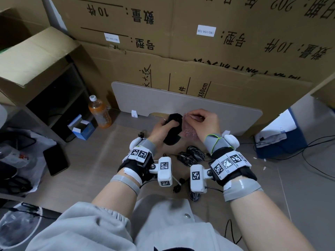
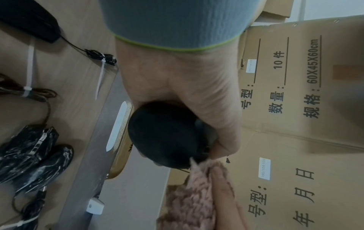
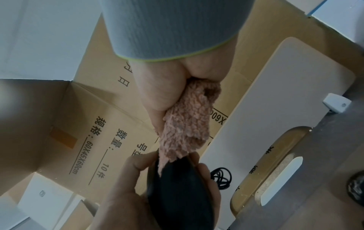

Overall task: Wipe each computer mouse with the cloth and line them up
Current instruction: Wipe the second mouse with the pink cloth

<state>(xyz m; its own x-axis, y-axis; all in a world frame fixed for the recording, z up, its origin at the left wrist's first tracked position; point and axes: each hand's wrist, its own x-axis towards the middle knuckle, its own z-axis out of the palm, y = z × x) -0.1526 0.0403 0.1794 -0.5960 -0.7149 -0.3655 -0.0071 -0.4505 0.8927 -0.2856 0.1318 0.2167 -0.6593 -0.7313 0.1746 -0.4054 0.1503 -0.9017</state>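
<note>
My left hand [image 1: 161,128] grips a plain black mouse [image 1: 173,130] and holds it up above the floor; the left wrist view shows its rounded black body [image 2: 167,137] in my palm. My right hand [image 1: 203,122] pinches a fluffy pink cloth [image 1: 188,130] and presses its edge against the mouse's right side [image 3: 177,179]. The cloth [image 3: 189,124] hangs bunched from my right fingers. Two black mice with a white marbled pattern [image 1: 190,155] lie side by side on the floor just under my hands, also visible in the left wrist view [image 2: 35,157].
Another black mouse [image 2: 29,20] and bundled cables with white zip ties [image 1: 178,185] lie on the wooden floor. A grey board [image 1: 226,109] leans against stacked cardboard boxes [image 1: 199,51]. An orange drink bottle [image 1: 99,113] and a small blue box [image 1: 82,128] stand left.
</note>
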